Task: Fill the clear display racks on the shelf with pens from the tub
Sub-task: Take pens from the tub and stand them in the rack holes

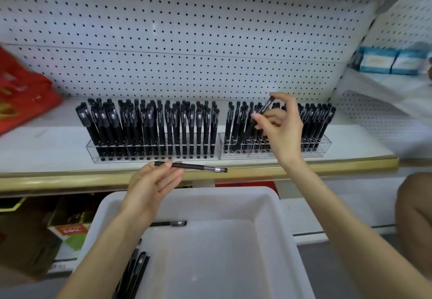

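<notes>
Pens black, racks clear, tub white, pegboard white with black dots, bag red, shelf edge gold.

A red bag lies far left, blue-and-white boxes sit upper right against white pegboard, and a printed carton stands lower left.

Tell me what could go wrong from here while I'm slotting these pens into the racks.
1. The right hand pinches a tilted pen over the crowded right rack; it could knock neighbouring pens askew or miss a slot.
2. The left hand holds a second pen by one end above the shelf edge; it might slip and land outside the tub.
</notes>
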Motion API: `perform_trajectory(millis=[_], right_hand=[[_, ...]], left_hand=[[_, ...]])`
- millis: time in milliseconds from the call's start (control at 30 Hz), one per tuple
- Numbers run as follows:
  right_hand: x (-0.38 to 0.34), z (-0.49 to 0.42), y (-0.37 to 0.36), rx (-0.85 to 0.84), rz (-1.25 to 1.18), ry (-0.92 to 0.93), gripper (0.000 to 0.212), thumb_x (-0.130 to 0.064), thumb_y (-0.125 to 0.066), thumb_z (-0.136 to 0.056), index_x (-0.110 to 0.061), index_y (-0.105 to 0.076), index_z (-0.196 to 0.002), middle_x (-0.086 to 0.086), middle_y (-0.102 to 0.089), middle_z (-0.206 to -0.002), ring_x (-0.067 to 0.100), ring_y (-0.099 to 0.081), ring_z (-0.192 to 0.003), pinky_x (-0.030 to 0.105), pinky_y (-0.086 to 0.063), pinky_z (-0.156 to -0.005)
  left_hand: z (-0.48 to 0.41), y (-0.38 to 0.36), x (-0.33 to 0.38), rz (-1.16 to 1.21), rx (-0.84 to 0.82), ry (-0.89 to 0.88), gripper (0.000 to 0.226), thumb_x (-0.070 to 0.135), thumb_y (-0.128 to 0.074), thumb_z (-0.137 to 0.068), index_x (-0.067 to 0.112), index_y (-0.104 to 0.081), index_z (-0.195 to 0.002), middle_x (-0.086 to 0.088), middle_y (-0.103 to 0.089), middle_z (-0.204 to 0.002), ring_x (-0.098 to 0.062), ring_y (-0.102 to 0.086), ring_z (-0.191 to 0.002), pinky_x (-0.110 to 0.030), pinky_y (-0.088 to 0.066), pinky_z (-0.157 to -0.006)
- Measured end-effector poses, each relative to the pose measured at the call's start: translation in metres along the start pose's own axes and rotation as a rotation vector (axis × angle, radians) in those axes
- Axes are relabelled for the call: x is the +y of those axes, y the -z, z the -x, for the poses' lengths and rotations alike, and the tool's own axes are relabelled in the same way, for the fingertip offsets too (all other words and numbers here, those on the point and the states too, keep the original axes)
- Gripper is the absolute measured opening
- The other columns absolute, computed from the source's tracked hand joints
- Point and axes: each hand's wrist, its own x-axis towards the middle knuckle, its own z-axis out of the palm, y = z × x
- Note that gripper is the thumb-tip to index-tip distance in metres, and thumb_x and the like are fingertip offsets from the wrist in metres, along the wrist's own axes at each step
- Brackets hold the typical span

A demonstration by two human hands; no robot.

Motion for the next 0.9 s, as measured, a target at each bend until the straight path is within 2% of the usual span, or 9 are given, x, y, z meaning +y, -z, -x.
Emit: perform_trajectory(millis=[33,100,133,233,333,533,633,733,900], right_hand=[[0.001,-0.004,-0.004,0.022,0.026,0.028,0.047,-0.021,-0.075,-0.080,-0.026,-0.046,-0.116,0.002,-0.066,-0.076,0.014,-0.068,-0.069,0.026,-0.055,-0.068],[0.005,-0.012,-0.013,0.041,0.069,0.074,0.045,-0.024,-0.076,-0.080,-0.027,-0.047,-0.115,-0.003,-0.066,-0.077,0.012,-0.067,-0.071,0.026,-0.055,-0.072],[0.008,-0.015,-0.018,0.041,0.104,0.099,0.045,-0.024,-0.076,-0.081,-0.025,-0.049,-0.117,-0.006,-0.064,-0.077,0.008,-0.066,-0.071,0.022,-0.054,-0.072],[0.018,-0.020,-0.030,0.002,0.207,0.170,0.049,-0.026,-0.073,-0.083,-0.016,-0.050,-0.125,-0.006,-0.063,-0.079,0.001,-0.060,-0.069,0.015,-0.050,-0.069],[0.027,-0.018,-0.035,-0.029,0.234,0.213,0.049,-0.026,-0.073,-0.083,-0.014,-0.051,-0.126,-0.005,-0.062,-0.081,0.007,-0.060,-0.070,0.019,-0.050,-0.068],[0.042,-0.009,-0.037,-0.108,0.307,0.268,0.049,-0.024,-0.072,-0.083,-0.010,-0.052,-0.125,-0.010,-0.059,-0.081,-0.004,-0.057,-0.070,0.019,-0.049,-0.067],[0.048,-0.006,-0.038,-0.157,0.362,0.303,0.050,-0.024,-0.072,-0.083,-0.013,-0.053,-0.128,-0.006,-0.058,-0.083,0.003,-0.053,-0.066,0.024,-0.052,-0.065],[0.051,-0.006,-0.039,-0.151,0.408,0.311,0.051,-0.024,-0.073,-0.083,-0.015,-0.053,-0.129,-0.001,-0.055,-0.080,0.010,-0.050,-0.062,0.022,-0.050,-0.063],[0.048,-0.010,-0.040,-0.182,0.415,0.316,0.052,-0.023,-0.072,-0.083,-0.014,-0.053,-0.130,0.001,-0.053,-0.078,0.009,-0.047,-0.061,0.021,-0.048,-0.064]], left_hand=[[-0.002,0.001,-0.001,0.045,0.012,0.032,0.020,0.002,-0.062,-0.085,0.012,-0.047,-0.093,-0.019,-0.067,-0.103,-0.023,-0.073,-0.083,-0.029,-0.060,-0.069],[-0.005,0.004,-0.005,0.136,0.020,0.090,0.039,0.001,-0.063,-0.081,0.010,-0.044,-0.115,-0.025,-0.066,-0.108,-0.024,-0.073,-0.085,-0.025,-0.058,-0.062],[-0.006,0.006,-0.006,0.155,0.013,0.108,0.043,0.002,-0.064,-0.079,0.008,-0.045,-0.117,-0.025,-0.066,-0.111,-0.024,-0.072,-0.087,-0.024,-0.058,-0.062],[-0.009,0.009,-0.008,0.155,-0.023,0.120,0.027,0.002,-0.065,-0.072,0.003,-0.056,-0.098,-0.025,-0.061,-0.115,-0.024,-0.071,-0.092,-0.024,-0.058,-0.066],[-0.008,0.012,-0.009,0.173,-0.043,0.140,0.012,-0.003,-0.062,-0.074,-0.001,-0.058,-0.086,-0.019,-0.066,-0.100,-0.025,-0.071,-0.093,-0.027,-0.059,-0.073],[-0.003,0.006,-0.009,0.209,-0.038,0.199,0.010,-0.003,-0.060,-0.079,-0.004,-0.060,-0.090,-0.017,-0.072,-0.092,-0.023,-0.071,-0.094,-0.027,-0.058,-0.076],[-0.002,0.002,-0.008,0.232,-0.024,0.223,0.008,-0.003,-0.057,-0.086,-0.003,-0.061,-0.093,-0.018,-0.071,-0.097,-0.020,-0.071,-0.091,-0.026,-0.058,-0.074],[-0.003,0.002,-0.006,0.244,0.007,0.237,0.006,-0.003,-0.058,-0.086,-0.001,-0.062,-0.089,-0.014,-0.073,-0.090,-0.017,-0.073,-0.082,-0.024,-0.059,-0.071],[-0.004,0.004,-0.004,0.276,0.004,0.234,0.016,-0.005,-0.062,-0.072,-0.004,-0.062,-0.089,-0.017,-0.070,-0.095,-0.018,-0.073,-0.083,-0.022,-0.058,-0.064]])
